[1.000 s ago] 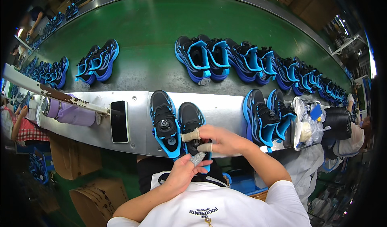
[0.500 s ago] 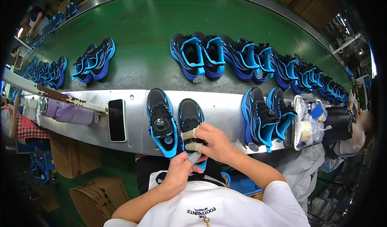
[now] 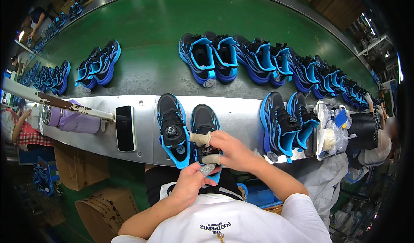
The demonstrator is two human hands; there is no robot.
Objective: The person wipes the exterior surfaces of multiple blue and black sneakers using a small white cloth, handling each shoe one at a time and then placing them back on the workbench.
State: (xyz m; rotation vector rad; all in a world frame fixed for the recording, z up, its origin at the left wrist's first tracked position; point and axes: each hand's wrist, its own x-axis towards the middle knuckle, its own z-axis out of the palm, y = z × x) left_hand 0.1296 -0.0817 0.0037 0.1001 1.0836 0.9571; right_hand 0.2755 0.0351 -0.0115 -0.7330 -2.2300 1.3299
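right hand: I'm clamped on black-and-blue dial-lace sneaker, taped fingers around it
left hand: fingers pinched together at its heel, overhanging steel bench edge
room: black phone well left

A green conveyor belt is edged by a metal ledge; cardboard boxes are stacked below that ledge.

A black phone lies flat on the metal surface, with a lilac bottle on its side just beyond, under a stained white bar. Right of centre stands another black-and-blue pair, next to a clear tray of small items. Behind, the green conveyor belt carries more pairs. Cardboard boxes sit on the floor below.
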